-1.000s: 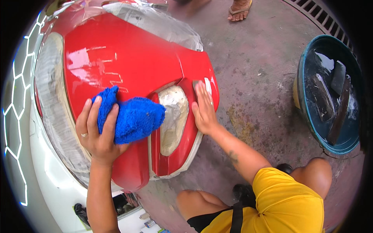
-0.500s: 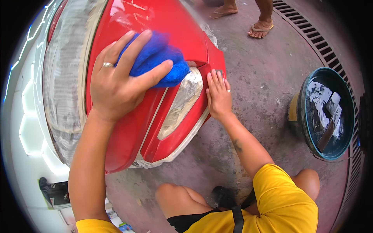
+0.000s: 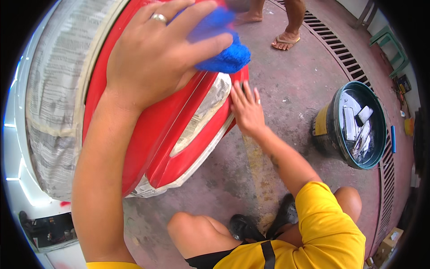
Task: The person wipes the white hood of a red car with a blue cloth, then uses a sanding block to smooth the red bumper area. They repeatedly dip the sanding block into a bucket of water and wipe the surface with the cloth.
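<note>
head view | left hand (image 3: 152, 58) presses blue microfiber cloth (image 3: 221, 42) on red car panel (image 3: 148, 134), fingers spread over it | right hand (image 3: 246, 110) flat, open, bracing panel edge | masked lamp (image 3: 201, 114) papered; wiping looks midway, lower panel apparently left

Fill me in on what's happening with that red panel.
A person crouched on the concrete floor is rubbing a red car body panel with a blue cloth held under the left hand. The right hand lies flat against the panel's lower edge. The lamp areas are masked with paper. A bucket holding pale sheets stands to the right, and someone's sandalled feet are nearby.
</note>
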{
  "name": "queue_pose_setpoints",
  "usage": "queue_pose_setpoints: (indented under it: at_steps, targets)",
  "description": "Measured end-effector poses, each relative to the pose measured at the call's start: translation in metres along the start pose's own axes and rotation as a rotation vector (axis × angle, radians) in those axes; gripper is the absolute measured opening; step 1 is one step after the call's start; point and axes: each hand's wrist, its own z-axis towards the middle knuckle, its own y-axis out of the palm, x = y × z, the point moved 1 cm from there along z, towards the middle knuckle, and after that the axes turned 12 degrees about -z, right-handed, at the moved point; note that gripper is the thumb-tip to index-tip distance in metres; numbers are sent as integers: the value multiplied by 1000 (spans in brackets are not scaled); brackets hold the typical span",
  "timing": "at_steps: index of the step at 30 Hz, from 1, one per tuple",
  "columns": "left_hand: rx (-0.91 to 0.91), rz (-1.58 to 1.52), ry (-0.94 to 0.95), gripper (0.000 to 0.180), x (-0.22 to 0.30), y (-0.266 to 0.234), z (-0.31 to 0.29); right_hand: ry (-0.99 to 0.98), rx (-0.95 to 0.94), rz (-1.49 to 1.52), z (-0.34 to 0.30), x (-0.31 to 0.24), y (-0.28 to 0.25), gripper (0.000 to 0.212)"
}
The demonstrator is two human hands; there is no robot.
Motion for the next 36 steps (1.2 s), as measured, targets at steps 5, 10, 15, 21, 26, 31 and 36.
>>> queue_pose_setpoints:
  at_steps: [5, 10, 15, 21, 26, 31, 36]
  targets:
    - [-13, 112, 65, 36, -7, 9, -9, 9, 10, -47, 16, 15, 2, 63]
    - [-38, 132, 93, 38, -8, 5, -7, 59, 56, -102, 37, 16, -4, 64]
    - [-59, 52, 15, 39, -1, 3, -5, 61, 16, 11, 5, 12, 13, 61]
    - [-84, 181, 117, 40, -15, 7, -10, -105, 115, -86, 23, 29, -2, 60]
    - [-23, 217, 211, 41, -31, 24, -6, -138, 59, -181, 9, 45, 2, 60]
    - [-60, 281, 221, 42, -23, 13, -11, -98, -103, -227, 14, 19, -11, 66]
    - [-56, 170, 114, 39, -15, 9, -5, -133, -135, -97, -1, 9, -16, 65]
